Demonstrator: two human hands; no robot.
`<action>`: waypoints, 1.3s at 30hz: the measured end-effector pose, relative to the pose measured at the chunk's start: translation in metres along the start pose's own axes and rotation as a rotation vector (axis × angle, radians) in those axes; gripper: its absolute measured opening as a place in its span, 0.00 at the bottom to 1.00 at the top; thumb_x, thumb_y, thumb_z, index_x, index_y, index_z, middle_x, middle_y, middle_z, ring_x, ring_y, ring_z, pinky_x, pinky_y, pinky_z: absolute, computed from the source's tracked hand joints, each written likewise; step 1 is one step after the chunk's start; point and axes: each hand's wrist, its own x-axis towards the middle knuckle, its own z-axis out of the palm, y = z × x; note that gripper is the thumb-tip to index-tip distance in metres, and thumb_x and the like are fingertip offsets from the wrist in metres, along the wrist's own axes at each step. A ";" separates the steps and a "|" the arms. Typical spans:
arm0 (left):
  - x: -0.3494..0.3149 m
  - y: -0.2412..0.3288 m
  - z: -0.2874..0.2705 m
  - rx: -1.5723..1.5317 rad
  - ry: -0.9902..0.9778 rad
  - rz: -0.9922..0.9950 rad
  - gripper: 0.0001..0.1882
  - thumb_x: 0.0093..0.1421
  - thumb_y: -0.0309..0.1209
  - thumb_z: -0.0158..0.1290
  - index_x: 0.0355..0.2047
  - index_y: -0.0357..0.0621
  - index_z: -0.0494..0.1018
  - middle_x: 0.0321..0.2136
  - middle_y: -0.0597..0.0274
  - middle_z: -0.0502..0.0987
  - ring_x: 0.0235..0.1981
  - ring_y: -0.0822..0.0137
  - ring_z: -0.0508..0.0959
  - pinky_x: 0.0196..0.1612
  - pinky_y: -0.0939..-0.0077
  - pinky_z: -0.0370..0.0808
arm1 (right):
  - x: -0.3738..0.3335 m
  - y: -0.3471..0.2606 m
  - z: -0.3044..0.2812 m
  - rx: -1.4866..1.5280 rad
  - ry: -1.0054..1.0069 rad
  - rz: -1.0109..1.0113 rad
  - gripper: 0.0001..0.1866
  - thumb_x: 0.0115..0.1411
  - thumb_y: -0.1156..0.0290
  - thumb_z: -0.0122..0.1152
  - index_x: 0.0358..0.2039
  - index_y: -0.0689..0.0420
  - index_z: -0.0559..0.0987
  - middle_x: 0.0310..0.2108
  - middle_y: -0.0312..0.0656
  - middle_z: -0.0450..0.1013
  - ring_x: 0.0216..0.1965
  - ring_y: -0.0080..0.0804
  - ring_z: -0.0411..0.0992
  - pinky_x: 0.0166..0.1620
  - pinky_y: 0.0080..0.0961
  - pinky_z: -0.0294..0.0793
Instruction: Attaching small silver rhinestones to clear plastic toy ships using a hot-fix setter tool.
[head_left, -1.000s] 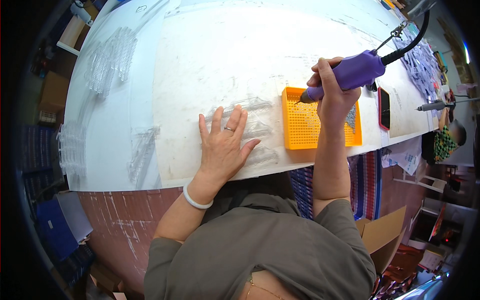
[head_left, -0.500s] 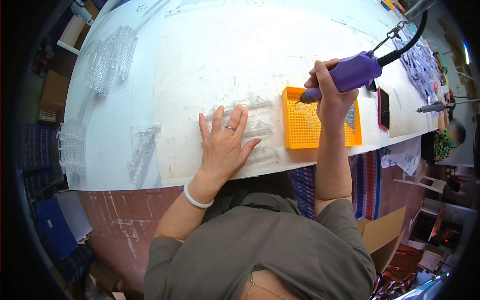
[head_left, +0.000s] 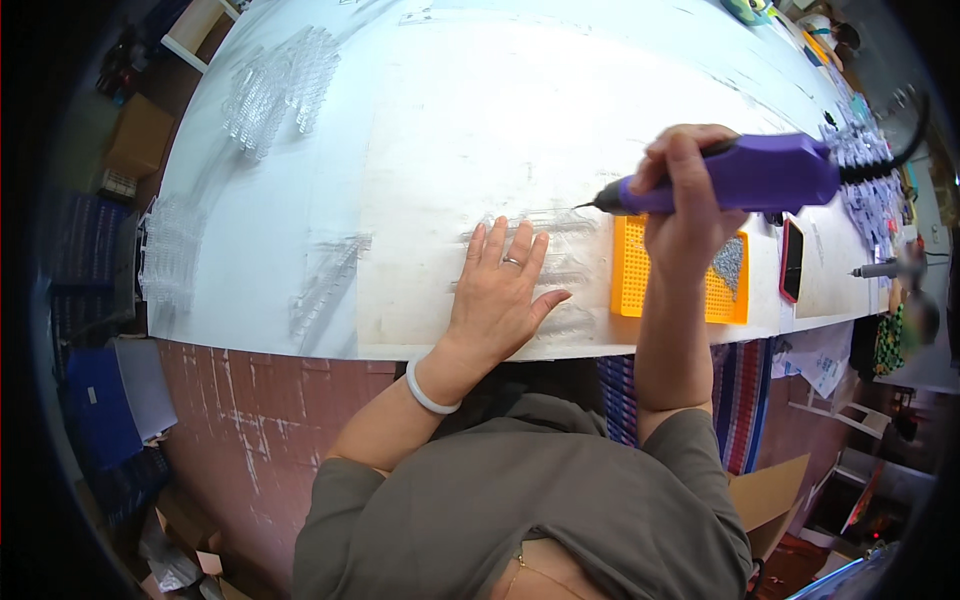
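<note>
My right hand point(head_left: 690, 205) is wrapped round a purple electric screwdriver point(head_left: 785, 172) on a black cable. Its thin bit points left, over or near the far right end of the clear plastic pieces point(head_left: 568, 226); whether the tip touches one or carries a screw is too small to tell. My left hand point(head_left: 500, 305) lies flat with fingers spread across the left part of these pieces, partly hiding them. Just below the screwdriver stands a yellow perforated tray point(head_left: 628, 275), with small grey metal parts point(head_left: 729, 264), probably screws, at its right end. My right forearm covers part of it.
Clear ridged plastic strips lie in a pile point(head_left: 275, 92), a stack point(head_left: 170, 255) and a loose group point(head_left: 325, 285) to the left. Right of the tray are a phone point(head_left: 791, 260) and another hanging tool point(head_left: 876, 270). Purplish pieces point(head_left: 862, 165) heap farther right.
My right hand has lifted the screwdriver from inside the tray and swung its bit left toward the clear pieces. My left hand stays flat on them. The whole view has shifted.
</note>
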 end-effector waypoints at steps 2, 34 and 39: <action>0.000 -0.001 0.001 0.004 -0.013 -0.004 0.32 0.57 0.50 0.55 0.54 0.38 0.70 0.56 0.47 0.67 0.58 0.44 0.64 0.63 0.49 0.57 | -0.005 0.011 0.014 0.007 0.012 0.073 0.04 0.56 0.82 0.61 0.32 0.63 0.76 0.23 0.43 0.76 0.18 0.25 0.75 0.22 0.17 0.76; -0.003 -0.001 0.005 0.059 -0.046 -0.030 0.34 0.57 0.52 0.54 0.56 0.41 0.67 0.57 0.53 0.63 0.60 0.48 0.61 0.61 0.42 0.56 | -0.018 0.039 0.052 -0.139 -0.153 0.372 0.03 0.56 0.80 0.63 0.29 0.63 0.77 0.23 0.39 0.74 0.20 0.23 0.74 0.25 0.18 0.76; 0.001 0.004 0.004 0.059 -0.059 -0.091 0.32 0.57 0.51 0.55 0.56 0.45 0.69 0.58 0.57 0.65 0.60 0.51 0.61 0.59 0.35 0.53 | -0.011 0.042 0.048 -0.111 -0.232 0.348 0.02 0.56 0.79 0.62 0.30 0.61 0.77 0.25 0.41 0.76 0.21 0.24 0.75 0.26 0.20 0.77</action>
